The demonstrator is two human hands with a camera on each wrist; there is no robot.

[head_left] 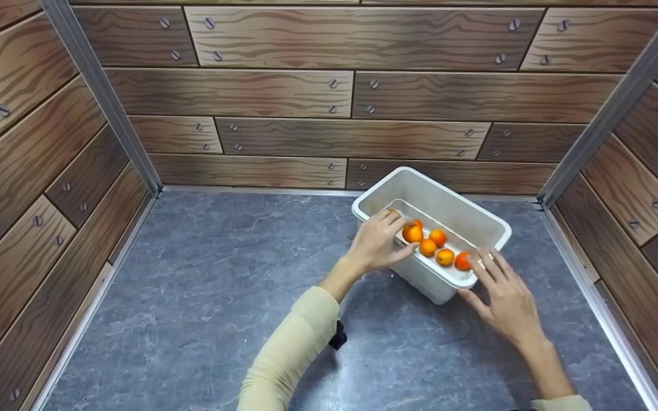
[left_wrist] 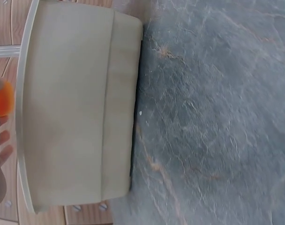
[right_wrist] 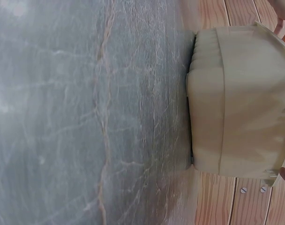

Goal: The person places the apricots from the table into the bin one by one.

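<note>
A white plastic bin [head_left: 429, 277] stands at an angle near the back wall, with several small oranges [head_left: 445, 257] lying inside it. Over its near left rim, my left hand [head_left: 377, 242] holds one orange [head_left: 413, 233] between thumb and fingers. That held orange [left_wrist: 5, 98] also shows above the rim in the left wrist view. My right hand [head_left: 509, 302] is at the bin's near right corner, fingers spread and extended over the rim; whether they touch it is unclear. The bin's outer side [right_wrist: 255, 103] fills the right of the right wrist view.
The bin rests on a grey marbled surface [head_left: 209, 297]. Wood-patterned walls [head_left: 283, 94] with metal edge strips [head_left: 117, 120] enclose the back and both sides. A small black object [head_left: 338, 335] shows beside the left forearm.
</note>
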